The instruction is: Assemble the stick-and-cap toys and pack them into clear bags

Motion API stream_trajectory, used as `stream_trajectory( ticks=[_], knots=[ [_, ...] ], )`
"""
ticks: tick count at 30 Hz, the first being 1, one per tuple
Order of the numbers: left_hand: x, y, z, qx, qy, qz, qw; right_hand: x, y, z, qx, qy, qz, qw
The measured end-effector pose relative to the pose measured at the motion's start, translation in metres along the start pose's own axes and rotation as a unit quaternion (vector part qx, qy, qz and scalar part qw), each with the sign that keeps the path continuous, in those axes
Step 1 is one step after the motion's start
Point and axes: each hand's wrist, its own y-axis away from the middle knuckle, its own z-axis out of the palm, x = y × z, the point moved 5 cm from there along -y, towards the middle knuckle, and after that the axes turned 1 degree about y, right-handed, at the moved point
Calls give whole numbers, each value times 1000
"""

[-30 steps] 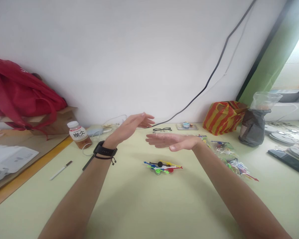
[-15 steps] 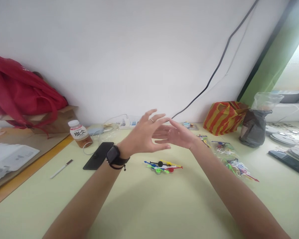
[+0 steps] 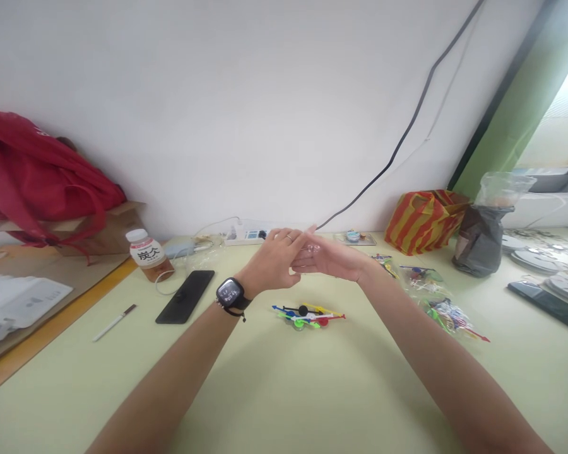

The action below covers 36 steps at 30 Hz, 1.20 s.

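Both my hands meet in mid-air above the middle of the table. My left hand point(image 3: 275, 260) has bent fingers, a ring and its thumb tucked below; a black watch point(image 3: 230, 293) is on that wrist. My right hand point(image 3: 334, 257) is palm up, fingers stretched toward the left hand and partly covered by it. Small clear glints show at the right palm and fingers; what causes them I cannot make out. Below the hands lies a small group of coloured plastic spinner arrows point(image 3: 307, 316) in blue, black, yellow, red, green and white.
At left are a black phone point(image 3: 185, 296), a pen point(image 3: 114, 323), a drink bottle point(image 3: 149, 255) and a red bag point(image 3: 42, 170) on a cardboard box. To the right lie clear packets of coloured parts point(image 3: 449, 316), a striped bag point(image 3: 423, 222) and a grey bag point(image 3: 480, 243).
My left fingers, spread half a second ago, have bent and come down against the right hand. The left wrist has turned so the watch face shows. The spinner arrows have stayed put.
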Motion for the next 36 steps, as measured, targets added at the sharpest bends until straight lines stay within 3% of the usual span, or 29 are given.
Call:
stream_trajectory(
  ticks=[3,6,9,12,14,17,19,23,27,32,36],
  knots=[
    [-33,12,11,-34,22,-42,998,-8,5,-5,49,190,-14,981],
    [-75,30,24,-87,96,-134,982,-21,12,-7,94,379,-73,918],
    [-104,47,36,-167,184,-229,941,-23,13,1,59,488,-109,864],
    [-113,54,37,-191,218,-264,920,-13,9,10,-3,521,-117,845],
    [-113,55,35,-198,233,-271,913,3,3,9,-36,533,-60,843],
    [-109,55,35,-206,266,-272,902,36,-1,-3,-87,545,101,828],
    [-107,55,36,-209,289,-269,895,52,-3,-11,-111,541,158,818],
    [-103,53,36,-215,319,-263,885,68,-9,-15,-153,488,160,844],
    [-95,52,32,-239,374,-262,857,67,-12,-14,-170,442,146,868],
    [-88,52,26,-254,422,-262,830,52,-8,-26,-113,433,115,887],
    [-88,53,26,-254,440,-259,822,26,4,-42,-48,413,77,906]
  ],
)
